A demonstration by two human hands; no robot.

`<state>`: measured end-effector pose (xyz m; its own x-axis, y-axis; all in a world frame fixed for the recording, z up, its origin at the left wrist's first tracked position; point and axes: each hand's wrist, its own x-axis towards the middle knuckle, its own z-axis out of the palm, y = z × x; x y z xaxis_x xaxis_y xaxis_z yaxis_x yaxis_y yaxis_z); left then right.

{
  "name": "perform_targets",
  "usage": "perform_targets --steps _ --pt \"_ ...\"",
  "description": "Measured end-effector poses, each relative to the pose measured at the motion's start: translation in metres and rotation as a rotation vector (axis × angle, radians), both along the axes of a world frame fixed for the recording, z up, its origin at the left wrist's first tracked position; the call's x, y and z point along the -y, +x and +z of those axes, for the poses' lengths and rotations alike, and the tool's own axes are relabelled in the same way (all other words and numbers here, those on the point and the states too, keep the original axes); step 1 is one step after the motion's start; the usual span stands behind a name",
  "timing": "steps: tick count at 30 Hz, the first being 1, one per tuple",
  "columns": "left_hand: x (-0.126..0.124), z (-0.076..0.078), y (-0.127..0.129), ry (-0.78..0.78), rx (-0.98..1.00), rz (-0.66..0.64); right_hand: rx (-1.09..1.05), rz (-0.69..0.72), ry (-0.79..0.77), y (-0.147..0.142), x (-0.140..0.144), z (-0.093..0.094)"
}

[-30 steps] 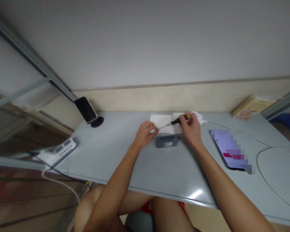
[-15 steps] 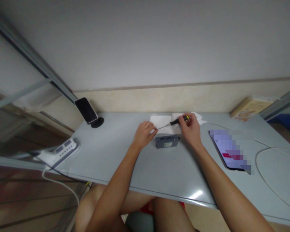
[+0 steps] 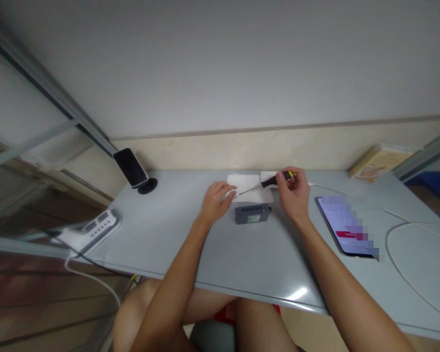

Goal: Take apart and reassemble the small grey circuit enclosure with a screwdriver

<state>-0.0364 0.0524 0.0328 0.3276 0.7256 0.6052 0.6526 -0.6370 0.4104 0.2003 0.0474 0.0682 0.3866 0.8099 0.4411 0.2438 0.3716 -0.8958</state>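
My right hand (image 3: 294,195) is closed around the black and yellow handle of a screwdriver (image 3: 272,182). The thin shaft points left and slightly down, its tip a short gap from the fingertips of my left hand (image 3: 216,201). That hand's thumb and forefinger come together, with a tiny dark speck at their tips, too small to name. Beneath the screwdriver lies a white paper sheet (image 3: 244,182). A dark grey metal box (image 3: 253,214) with a slotted top edge and a pale label stands just in front of the paper, touched by neither hand.
A phone (image 3: 346,227) with its screen lit lies right of my right forearm, near a white cable (image 3: 392,254). At the left are a phone-like device on a stand (image 3: 131,167) and a power strip (image 3: 99,227). A yellowish box (image 3: 379,162) leans at the back right.
My right hand has drawn the screwdriver slightly right, so its tip has come away from my left fingertips. My left hand has shifted a little left.
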Motion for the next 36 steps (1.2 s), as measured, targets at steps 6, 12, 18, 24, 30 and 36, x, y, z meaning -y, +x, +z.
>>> perform_targets --steps 6,12,18,24,30,36 --pt "-0.004 0.005 -0.013 -0.379 0.365 -0.12 -0.104 0.144 -0.024 0.003 0.009 0.016" --pt "-0.003 0.006 -0.02 -0.805 0.49 -0.453 -0.039 0.248 0.018 -0.002 0.018 0.021" --pt "0.003 0.011 -0.013 -1.0 0.493 -0.6 -0.005 0.239 0.073 -0.001 0.021 0.022" --pt "0.004 0.009 -0.007 -1.091 0.624 -0.622 0.028 0.247 0.155 -0.002 0.023 0.026" --pt "0.004 0.011 -0.006 -1.128 0.65 -0.641 0.036 0.253 0.171 -0.002 0.025 0.026" --pt "0.004 0.01 -0.006 -1.145 0.653 -0.658 0.093 0.242 0.172 -0.002 0.028 0.026"
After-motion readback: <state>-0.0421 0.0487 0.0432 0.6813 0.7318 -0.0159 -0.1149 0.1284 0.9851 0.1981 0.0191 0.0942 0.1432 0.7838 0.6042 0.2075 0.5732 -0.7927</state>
